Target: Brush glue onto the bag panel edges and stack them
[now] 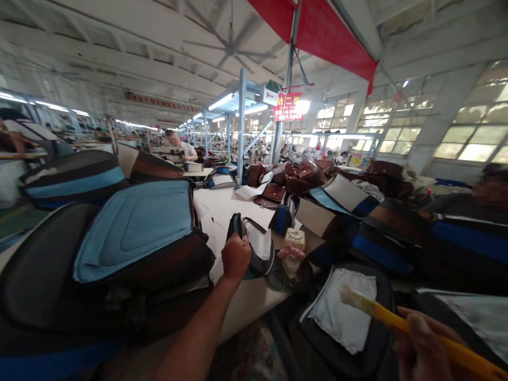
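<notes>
My left hand (236, 256) is closed on the edge of a dark bag piece (257, 241) with a white inner face, holding it upright over the pale worktable (206, 203). At the lower right, my right hand (426, 344) grips a yellow-handled brush (391, 317). Its pale bristles are above a black bag panel (379, 338) that carries a white fabric patch (337, 312); whether they touch it I cannot tell. Between my hands stands a smeared, cloudy container (291, 264) with pink cloth around its middle and a yellowish top.
Black bags with light-blue padded panels (143, 227) are stacked at the left. Brown leather bags (309, 172) and more black-and-blue pieces (381, 254) crowd the right. A co-worker (182, 148) sits farther back, and another person (492, 190) is near the right edge.
</notes>
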`<state>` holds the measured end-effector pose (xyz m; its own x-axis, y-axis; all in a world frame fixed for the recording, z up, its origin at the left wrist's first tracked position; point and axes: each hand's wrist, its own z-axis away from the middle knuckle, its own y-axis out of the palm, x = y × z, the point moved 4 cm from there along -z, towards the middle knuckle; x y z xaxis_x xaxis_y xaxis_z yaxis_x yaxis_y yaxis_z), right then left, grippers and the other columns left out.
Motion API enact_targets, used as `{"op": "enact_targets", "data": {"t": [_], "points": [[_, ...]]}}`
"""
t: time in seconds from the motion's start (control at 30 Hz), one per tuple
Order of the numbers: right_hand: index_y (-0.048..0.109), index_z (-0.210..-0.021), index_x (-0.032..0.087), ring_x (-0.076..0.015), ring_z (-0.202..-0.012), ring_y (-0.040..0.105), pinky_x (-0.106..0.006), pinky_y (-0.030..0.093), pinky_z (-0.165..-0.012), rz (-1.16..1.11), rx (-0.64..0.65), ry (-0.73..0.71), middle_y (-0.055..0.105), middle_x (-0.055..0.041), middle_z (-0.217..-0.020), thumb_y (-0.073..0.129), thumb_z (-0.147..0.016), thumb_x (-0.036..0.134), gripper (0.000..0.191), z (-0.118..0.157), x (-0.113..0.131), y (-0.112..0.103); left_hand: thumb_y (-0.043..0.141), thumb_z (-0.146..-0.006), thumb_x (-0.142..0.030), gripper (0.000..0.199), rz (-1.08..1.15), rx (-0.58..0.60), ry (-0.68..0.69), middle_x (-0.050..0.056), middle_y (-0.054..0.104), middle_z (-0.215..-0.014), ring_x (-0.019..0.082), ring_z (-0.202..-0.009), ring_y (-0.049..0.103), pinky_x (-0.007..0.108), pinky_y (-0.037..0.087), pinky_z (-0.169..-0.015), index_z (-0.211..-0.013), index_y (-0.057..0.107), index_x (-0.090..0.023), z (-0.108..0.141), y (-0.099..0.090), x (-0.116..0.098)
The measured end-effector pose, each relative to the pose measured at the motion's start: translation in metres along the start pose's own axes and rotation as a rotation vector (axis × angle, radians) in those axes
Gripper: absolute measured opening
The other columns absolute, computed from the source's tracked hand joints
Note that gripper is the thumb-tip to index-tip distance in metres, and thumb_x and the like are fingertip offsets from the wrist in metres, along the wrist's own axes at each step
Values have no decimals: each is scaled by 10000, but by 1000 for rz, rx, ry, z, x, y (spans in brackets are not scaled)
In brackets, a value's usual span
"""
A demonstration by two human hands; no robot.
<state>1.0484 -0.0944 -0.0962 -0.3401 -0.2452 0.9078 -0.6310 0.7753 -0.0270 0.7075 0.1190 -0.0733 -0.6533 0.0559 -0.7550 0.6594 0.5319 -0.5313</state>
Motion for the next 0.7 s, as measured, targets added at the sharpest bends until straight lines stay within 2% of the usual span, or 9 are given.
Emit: {"op": "enact_targets", "data": {"t": [0.1,0.27,0.4,0.47,0.53,0.63,0.7], "points": [[676,-1036,187,-217,-531,605,-326,483,-435,-15,74,39,679,-88,-714,698,-799,596,474,-9,-2,36,536,-922,-272,133,2,8,41,90,613,-843,271,-863,627,328,436,-750,-847,580,-172,11,7,22],[686,-926,167,-147,-495,532,-244,413,-429,83,340,-18,592,-3,-604,662,-840,579,422,-47,-13,118,638,-827,-314,143,45,143,121,89,601,-823,279,-805,626,301,438,-692,-764,563,-210,53,18,58],[699,-836,168,-161,-519,566,-246,412,-442,153,514,-50,596,-2,-577,673,-828,572,406,-72,-53,183,648,-825,-433,211,78,275,123,89,638,-777,293,-695,637,350,468,-616,-759,608,-236,100,22,92],[694,-823,157,-156,-555,591,-253,468,-499,176,595,-68,630,-8,-628,684,-844,539,383,-77,-77,210,669,-809,-498,236,107,323,159,95,685,-868,315,-764,663,388,506,-657,-839,656,-265,118,18,107],[685,-850,145,-154,-641,632,-282,535,-612,197,655,-86,668,-14,-724,673,-888,486,344,-79,-101,231,624,-853,-504,237,152,278,234,91,697,-976,317,-875,671,423,533,-764,-961,666,-297,128,9,119],[679,-880,140,-176,-827,673,-367,564,-804,222,706,-119,703,-34,-884,659,-931,411,276,-80,-128,253,561,-915,-404,239,190,52,350,99,651,-1098,314,-1024,637,462,516,-902,-1126,601,-300,129,-7,131],[686,-904,146,-196,-939,671,-411,544,-899,227,730,-142,711,-56,-994,662,-935,380,237,-80,-141,263,572,-911,-372,335,175,-50,367,127,601,-1201,347,-1147,580,512,472,-990,-1227,538,-267,124,-11,135]]}}
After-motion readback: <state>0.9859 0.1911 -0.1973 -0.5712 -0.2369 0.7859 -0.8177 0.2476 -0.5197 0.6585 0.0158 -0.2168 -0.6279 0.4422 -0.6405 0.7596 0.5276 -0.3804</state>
